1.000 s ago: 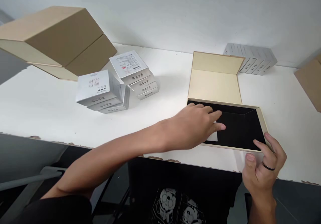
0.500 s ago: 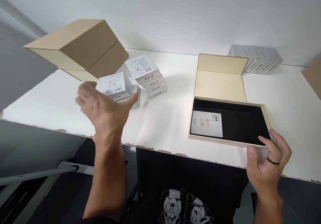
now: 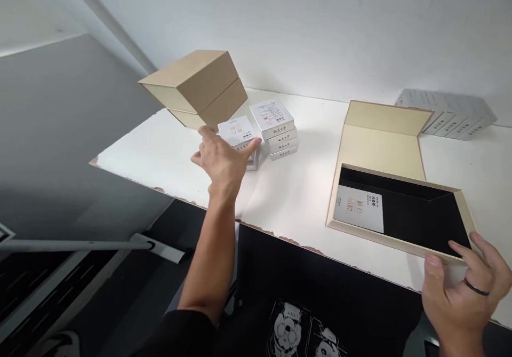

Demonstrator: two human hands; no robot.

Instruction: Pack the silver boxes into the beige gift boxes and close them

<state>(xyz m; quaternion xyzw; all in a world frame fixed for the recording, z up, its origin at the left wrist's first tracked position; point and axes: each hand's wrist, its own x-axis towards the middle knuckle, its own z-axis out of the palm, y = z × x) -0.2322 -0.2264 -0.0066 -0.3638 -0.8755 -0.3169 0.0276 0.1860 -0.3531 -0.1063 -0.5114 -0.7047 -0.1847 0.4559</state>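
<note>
My left hand (image 3: 224, 157) reaches over the front of a short stack of small white boxes (image 3: 237, 129), thumb and fingers spread wide to either side of it. Contact with the top box cannot be made out, as the hand hides part of the stack. On the right lies an open cream gift box (image 3: 332, 215) with a black inside. One small white box (image 3: 359, 209) with orange and black print lies flat in its left end. My right hand (image 3: 466, 282) grips the gift box's front right corner, thumb outside and a fingertip over the wall.
Another stack of small white boxes (image 3: 276, 127) stands just right of my left hand. Behind it at the left are tan boxes (image 3: 208, 85). A row of white boxes (image 3: 452, 114) stands against the wall. The white table (image 3: 296, 197) has a chipped front edge.
The view has swung left, so everything sits farther right in it. My left hand has come closer to the short stack. My right hand stays at the gift box's corner.
</note>
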